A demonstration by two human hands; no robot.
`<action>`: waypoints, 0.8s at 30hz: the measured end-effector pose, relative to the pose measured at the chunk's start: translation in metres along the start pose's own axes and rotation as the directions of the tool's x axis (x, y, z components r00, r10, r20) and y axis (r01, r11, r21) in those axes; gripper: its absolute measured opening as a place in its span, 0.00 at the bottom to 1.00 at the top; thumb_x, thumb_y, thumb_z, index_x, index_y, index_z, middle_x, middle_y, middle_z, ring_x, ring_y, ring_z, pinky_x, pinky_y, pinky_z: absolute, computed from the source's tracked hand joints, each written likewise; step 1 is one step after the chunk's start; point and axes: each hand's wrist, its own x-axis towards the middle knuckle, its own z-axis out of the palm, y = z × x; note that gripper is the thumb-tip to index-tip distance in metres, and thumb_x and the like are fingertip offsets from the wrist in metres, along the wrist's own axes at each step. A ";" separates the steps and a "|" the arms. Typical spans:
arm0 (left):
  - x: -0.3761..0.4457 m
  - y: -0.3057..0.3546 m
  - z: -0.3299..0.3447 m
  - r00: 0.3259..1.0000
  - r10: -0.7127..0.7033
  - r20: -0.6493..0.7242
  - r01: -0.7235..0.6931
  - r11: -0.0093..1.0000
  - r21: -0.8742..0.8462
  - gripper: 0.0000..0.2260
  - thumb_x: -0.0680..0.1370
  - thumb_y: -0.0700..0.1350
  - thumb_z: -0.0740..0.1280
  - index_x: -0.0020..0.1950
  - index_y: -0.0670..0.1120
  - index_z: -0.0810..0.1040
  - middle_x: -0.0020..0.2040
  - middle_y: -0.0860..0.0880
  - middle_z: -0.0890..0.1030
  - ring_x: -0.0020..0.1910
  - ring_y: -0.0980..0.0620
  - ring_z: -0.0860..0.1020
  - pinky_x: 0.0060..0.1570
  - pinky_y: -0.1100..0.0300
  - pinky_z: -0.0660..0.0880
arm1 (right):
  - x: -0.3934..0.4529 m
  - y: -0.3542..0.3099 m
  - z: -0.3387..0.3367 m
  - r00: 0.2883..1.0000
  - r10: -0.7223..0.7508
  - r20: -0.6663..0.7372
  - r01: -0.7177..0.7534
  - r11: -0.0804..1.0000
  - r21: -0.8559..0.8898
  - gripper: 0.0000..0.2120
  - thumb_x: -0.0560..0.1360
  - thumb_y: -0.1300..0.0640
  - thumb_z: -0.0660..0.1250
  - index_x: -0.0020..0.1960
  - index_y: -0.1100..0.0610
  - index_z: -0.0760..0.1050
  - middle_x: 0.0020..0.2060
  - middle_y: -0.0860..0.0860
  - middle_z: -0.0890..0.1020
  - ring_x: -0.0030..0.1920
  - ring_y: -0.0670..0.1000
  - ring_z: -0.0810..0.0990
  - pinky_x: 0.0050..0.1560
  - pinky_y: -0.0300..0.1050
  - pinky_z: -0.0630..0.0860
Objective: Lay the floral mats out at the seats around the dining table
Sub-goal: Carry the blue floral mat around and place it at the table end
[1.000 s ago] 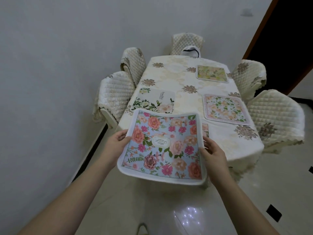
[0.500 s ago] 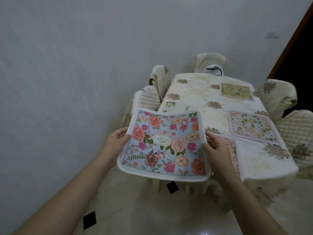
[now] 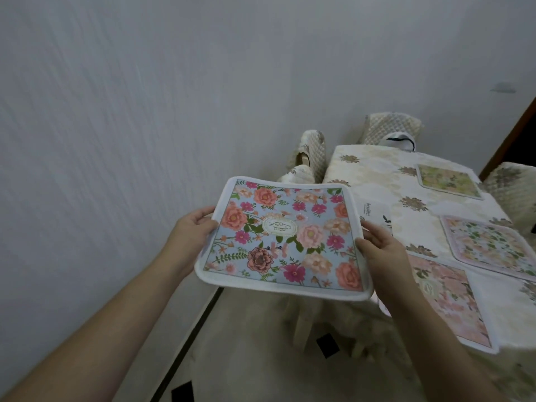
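1. Blue floral mat (image 3: 285, 237): being held in the air to the left of the tabletop (image 3: 385, 175), over the floor, print side up.
2. Left hand (image 3: 190, 230): fingers are curling under the mat's left edge, thumb lying on top.
3. Right hand (image 3: 383, 250): fingers are pinching the right edge in the same way.
4. Handling: the mat is sagging between the hands, so it is probably light and pliable; opposite edges are the sensible hold.
5. Three mats, green (image 3: 448, 181), pale (image 3: 490, 245) and pink (image 3: 443, 297), are lying on the tabletop.
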 end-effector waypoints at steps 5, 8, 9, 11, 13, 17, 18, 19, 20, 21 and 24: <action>0.028 0.008 -0.015 1.000 -0.005 -0.004 0.005 1.000 -0.019 0.15 0.81 0.37 0.61 0.66 0.46 0.76 0.49 0.42 0.85 0.37 0.49 0.85 0.30 0.57 0.80 | 0.025 -0.007 0.026 1.000 -0.021 0.000 0.021 0.999 -0.036 0.15 0.80 0.63 0.62 0.64 0.51 0.74 0.53 0.50 0.83 0.43 0.51 0.86 0.39 0.50 0.84; 0.055 0.011 -0.015 1.000 -0.016 -0.014 0.016 1.000 -0.012 0.15 0.81 0.37 0.62 0.66 0.46 0.76 0.49 0.43 0.85 0.38 0.48 0.85 0.30 0.57 0.80 | 0.053 -0.007 0.036 1.000 -0.025 -0.018 0.024 0.998 -0.057 0.15 0.80 0.63 0.62 0.64 0.51 0.75 0.54 0.51 0.83 0.46 0.52 0.86 0.43 0.54 0.84; 0.067 0.013 -0.013 1.000 -0.021 -0.019 0.020 1.000 -0.009 0.15 0.81 0.37 0.62 0.66 0.46 0.76 0.49 0.43 0.85 0.39 0.47 0.85 0.30 0.57 0.80 | 0.064 -0.006 0.039 0.999 -0.026 -0.023 0.025 0.998 -0.062 0.16 0.80 0.63 0.62 0.65 0.51 0.75 0.54 0.51 0.83 0.47 0.52 0.86 0.43 0.53 0.84; 0.090 0.016 -0.009 1.000 -0.020 -0.022 0.020 1.000 0.002 0.14 0.81 0.37 0.62 0.65 0.47 0.77 0.48 0.43 0.85 0.39 0.47 0.85 0.30 0.56 0.80 | 0.088 -0.006 0.046 0.999 -0.033 -0.029 0.031 0.997 -0.064 0.15 0.80 0.63 0.62 0.64 0.51 0.76 0.53 0.50 0.84 0.46 0.50 0.86 0.40 0.49 0.83; 0.116 0.019 -0.004 0.999 -0.015 -0.030 0.015 1.000 0.011 0.14 0.81 0.37 0.62 0.65 0.46 0.77 0.49 0.43 0.85 0.40 0.47 0.85 0.31 0.57 0.80 | 0.114 -0.006 0.053 0.999 -0.042 -0.030 0.040 0.997 -0.064 0.15 0.80 0.63 0.61 0.62 0.49 0.76 0.50 0.48 0.84 0.43 0.48 0.86 0.37 0.46 0.83; 0.164 0.029 0.010 0.999 -0.020 -0.035 0.021 0.999 0.027 0.15 0.80 0.37 0.62 0.66 0.46 0.76 0.50 0.42 0.85 0.41 0.46 0.85 0.31 0.56 0.80 | 0.165 -0.008 0.066 0.999 -0.027 -0.035 0.025 0.998 -0.058 0.15 0.80 0.63 0.62 0.61 0.47 0.76 0.49 0.45 0.84 0.42 0.46 0.86 0.36 0.45 0.83; 0.174 0.031 0.013 0.999 -0.025 -0.042 0.026 0.999 0.029 0.15 0.80 0.37 0.62 0.66 0.46 0.76 0.50 0.42 0.85 0.41 0.46 0.85 0.31 0.56 0.80 | 0.176 -0.008 0.069 0.999 -0.023 -0.036 0.021 0.998 -0.057 0.14 0.80 0.62 0.62 0.61 0.47 0.76 0.48 0.45 0.83 0.41 0.45 0.85 0.35 0.42 0.82; 0.185 0.033 0.015 0.999 -0.025 -0.048 0.027 0.999 0.031 0.15 0.80 0.37 0.62 0.66 0.46 0.76 0.50 0.42 0.85 0.41 0.46 0.85 0.31 0.56 0.80 | 0.186 -0.009 0.072 0.999 -0.023 -0.035 0.021 0.998 -0.051 0.14 0.80 0.62 0.62 0.60 0.47 0.75 0.48 0.44 0.83 0.40 0.44 0.85 0.33 0.40 0.81; 0.195 0.035 0.016 0.998 -0.024 -0.051 0.025 0.999 0.035 0.15 0.80 0.37 0.62 0.66 0.46 0.76 0.50 0.42 0.85 0.41 0.46 0.85 0.31 0.56 0.80 | 0.197 -0.011 0.075 0.999 -0.023 -0.031 0.022 0.999 -0.045 0.14 0.80 0.63 0.62 0.60 0.48 0.75 0.47 0.43 0.83 0.40 0.43 0.85 0.32 0.39 0.80; 0.205 0.037 0.017 0.998 -0.024 -0.053 0.026 0.999 0.039 0.15 0.81 0.37 0.62 0.66 0.46 0.76 0.50 0.42 0.85 0.41 0.46 0.85 0.31 0.56 0.80 | 0.207 -0.013 0.079 0.999 -0.022 -0.028 0.021 0.999 -0.041 0.14 0.80 0.63 0.62 0.60 0.48 0.75 0.47 0.42 0.82 0.39 0.43 0.85 0.31 0.38 0.80; 0.232 0.040 0.017 0.999 -0.027 -0.044 0.029 0.999 0.043 0.15 0.81 0.36 0.62 0.67 0.45 0.75 0.50 0.42 0.85 0.42 0.46 0.85 0.32 0.56 0.81 | 0.232 -0.017 0.090 0.999 -0.008 -0.035 0.006 0.999 -0.053 0.16 0.80 0.63 0.62 0.64 0.50 0.75 0.50 0.45 0.83 0.43 0.46 0.85 0.38 0.46 0.83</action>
